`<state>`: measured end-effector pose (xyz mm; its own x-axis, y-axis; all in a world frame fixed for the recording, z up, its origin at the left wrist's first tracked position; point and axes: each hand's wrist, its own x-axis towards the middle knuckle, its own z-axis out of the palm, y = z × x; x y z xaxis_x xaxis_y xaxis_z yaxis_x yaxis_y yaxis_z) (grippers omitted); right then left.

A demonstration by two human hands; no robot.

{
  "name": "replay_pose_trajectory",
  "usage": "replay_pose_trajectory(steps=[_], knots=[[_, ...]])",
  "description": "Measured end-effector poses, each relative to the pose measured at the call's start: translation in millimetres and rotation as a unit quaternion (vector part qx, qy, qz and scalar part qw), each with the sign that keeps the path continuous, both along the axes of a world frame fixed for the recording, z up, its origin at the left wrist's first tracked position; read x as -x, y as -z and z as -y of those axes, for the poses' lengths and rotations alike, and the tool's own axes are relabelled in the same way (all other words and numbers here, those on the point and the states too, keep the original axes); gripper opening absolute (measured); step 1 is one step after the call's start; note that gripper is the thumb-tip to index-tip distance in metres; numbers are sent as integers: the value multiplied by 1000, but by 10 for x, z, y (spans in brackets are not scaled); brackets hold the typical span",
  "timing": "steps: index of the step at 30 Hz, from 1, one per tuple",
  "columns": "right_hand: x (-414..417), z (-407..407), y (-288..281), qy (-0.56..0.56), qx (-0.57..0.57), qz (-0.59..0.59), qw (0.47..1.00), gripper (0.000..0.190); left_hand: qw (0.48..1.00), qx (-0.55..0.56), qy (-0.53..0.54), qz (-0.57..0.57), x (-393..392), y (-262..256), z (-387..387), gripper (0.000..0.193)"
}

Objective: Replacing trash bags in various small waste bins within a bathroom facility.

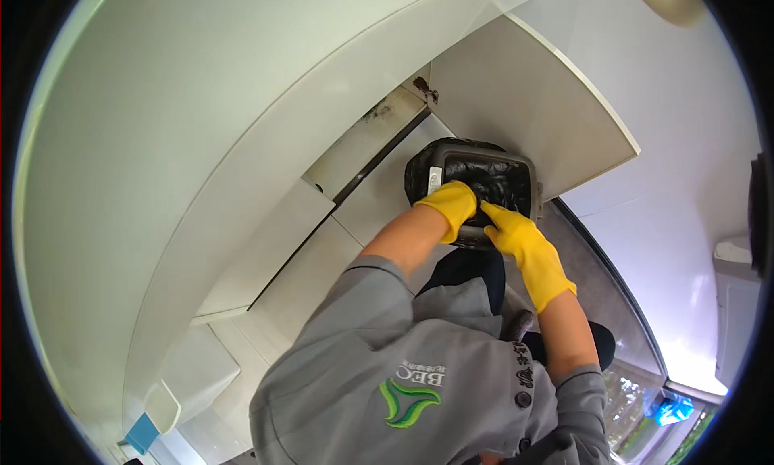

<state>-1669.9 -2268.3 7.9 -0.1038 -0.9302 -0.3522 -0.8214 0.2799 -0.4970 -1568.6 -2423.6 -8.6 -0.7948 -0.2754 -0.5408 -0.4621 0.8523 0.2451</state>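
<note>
Before me a dark grey-brown plastic waste bin (pixel 535 180) stands on the floor, lined with a black plastic bag (pixel 484 168) that folds out over its outer side. My left hand (pixel 453 208), in a yellow rubber glove, reaches down inside the bin; its fingers are out of sight, so its grip is hidden. Over the near rim is my right hand (pixel 514 232), gloved the same way. Its index finger points toward the left hand, the thumb stands apart, and nothing shows between them. A pale label (pixel 435 179) sits on the bin's left rim.
An open cabinet door panel (pixel 520 90) stands right behind the bin. To the left, a stained recess (pixel 369 138) opens under a white counter (pixel 254 102). A white wall dispenser (pixel 734 295) is at far right, a blue bag (pixel 671 409) at lower right, and a white container (pixel 193 374) at lower left.
</note>
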Motion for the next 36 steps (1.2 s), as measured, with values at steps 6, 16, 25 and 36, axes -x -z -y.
replay_pose_trajectory(steps=[6, 16, 25, 36], knots=[[173, 384, 533, -1, -104, 23, 994, 51, 897, -24, -38, -439, -554, -85, -13, 41], [227, 533, 379, -47, -174, 58, 982, 56, 872, 50, -323, -364, -1176, 565, -275, 50], [268, -261, -888, 10, 97, 105, 990, 69, 805, 5, -338, -489, -1132, -26, -537, 40], [-151, -612, -183, 225, 423, 132, 868, 62, 697, -156, -414, -565, -972, -134, -372, 74]])
